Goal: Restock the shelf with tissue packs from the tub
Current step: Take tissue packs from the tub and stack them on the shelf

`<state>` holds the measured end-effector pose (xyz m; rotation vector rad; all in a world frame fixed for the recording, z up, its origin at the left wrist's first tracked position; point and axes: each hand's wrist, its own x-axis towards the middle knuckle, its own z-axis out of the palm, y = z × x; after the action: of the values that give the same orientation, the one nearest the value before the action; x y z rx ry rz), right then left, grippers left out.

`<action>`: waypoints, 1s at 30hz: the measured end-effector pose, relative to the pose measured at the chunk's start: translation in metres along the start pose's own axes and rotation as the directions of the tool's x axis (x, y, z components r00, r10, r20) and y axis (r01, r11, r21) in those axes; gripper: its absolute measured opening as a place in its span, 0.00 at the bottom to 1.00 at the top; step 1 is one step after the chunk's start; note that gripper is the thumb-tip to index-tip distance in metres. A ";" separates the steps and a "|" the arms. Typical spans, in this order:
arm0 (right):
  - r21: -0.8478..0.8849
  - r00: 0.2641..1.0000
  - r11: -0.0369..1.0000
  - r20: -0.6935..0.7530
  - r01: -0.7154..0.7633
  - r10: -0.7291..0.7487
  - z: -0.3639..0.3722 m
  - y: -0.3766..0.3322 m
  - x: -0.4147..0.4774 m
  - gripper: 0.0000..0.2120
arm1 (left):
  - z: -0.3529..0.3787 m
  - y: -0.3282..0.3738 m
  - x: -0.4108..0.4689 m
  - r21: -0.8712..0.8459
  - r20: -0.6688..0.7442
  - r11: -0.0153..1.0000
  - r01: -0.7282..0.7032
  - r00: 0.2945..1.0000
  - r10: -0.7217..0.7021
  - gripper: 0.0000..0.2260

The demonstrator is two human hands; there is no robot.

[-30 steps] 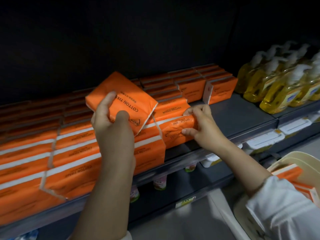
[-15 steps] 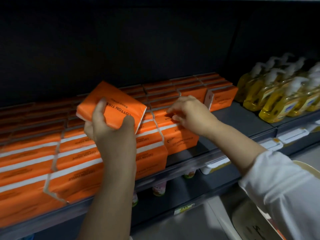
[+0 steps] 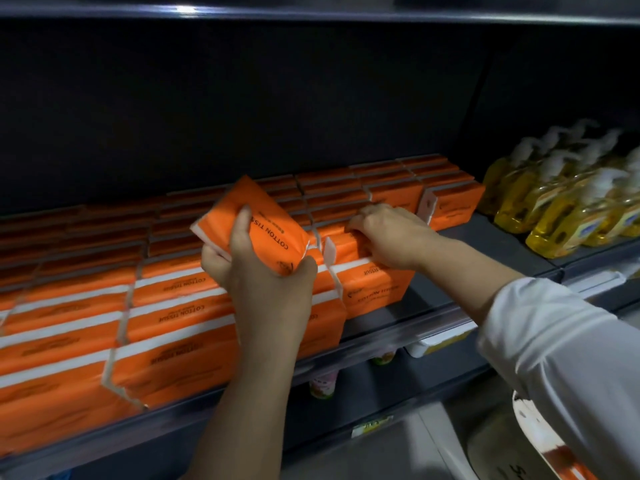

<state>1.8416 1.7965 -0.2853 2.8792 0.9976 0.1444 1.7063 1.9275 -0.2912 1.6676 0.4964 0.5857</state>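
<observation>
Left hand (image 3: 256, 282), grip closed round a tilted orange plastic-wrapped tissue pack (image 3: 270, 216) above the dark shelf (image 3: 485, 244); right hand (image 3: 388, 237), grip hooked over the row's end pack (image 3: 377, 292). Better to open a gap first.

Had bare shelf (image 3: 491, 254) just right of the fingers (image 3: 362, 225) of the right hand (image 3: 391, 237), as far as the soap bottles (image 3: 554, 216). Was walled left of and beyond those fingers by stacked tissue packs (image 3: 180, 306); gaped open above them

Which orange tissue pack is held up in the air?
The tilted pack in the left hand, above the rows; the shelved pack the right hand grips rests on the shelf like its neighbours.
</observation>
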 end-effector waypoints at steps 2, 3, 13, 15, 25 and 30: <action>0.058 0.999 0.997 -0.003 -0.053 0.053 -0.003 0.009 -0.001 0.19 | 0.000 0.000 0.000 -0.002 0.003 1.000 -0.004 1.000 0.004 0.38; 0.113 0.996 0.990 -0.018 -0.084 0.086 -0.006 0.016 -0.002 0.19 | 0.001 0.000 0.000 0.002 0.003 1.000 -0.010 1.000 0.010 0.38; 0.943 0.827 0.333 -0.170 -0.022 0.536 -0.025 0.059 -0.055 0.10 | 0.003 0.003 -0.003 0.022 0.000 0.998 -0.050 0.999 0.050 0.37; 0.997 0.787 0.063 -0.074 0.045 0.613 -0.019 0.049 -0.064 0.06 | 0.005 0.004 -0.004 0.025 0.004 0.997 -0.067 0.998 0.067 0.37; 0.644 0.820 -0.759 0.382 0.094 0.425 0.041 -0.015 -0.131 0.14 | 0.006 0.007 -0.009 0.030 0.017 0.995 -0.098 0.995 0.098 0.37; 0.580 0.764 -0.814 0.530 -0.011 0.367 0.065 -0.044 -0.136 0.06 | 0.009 0.010 -0.012 0.039 0.064 0.991 -0.131 0.990 0.129 0.38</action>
<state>1.7156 1.7432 -0.3627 -0.8653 0.3522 0.3540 1.7021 1.9117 -0.2837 1.7630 0.3598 0.6207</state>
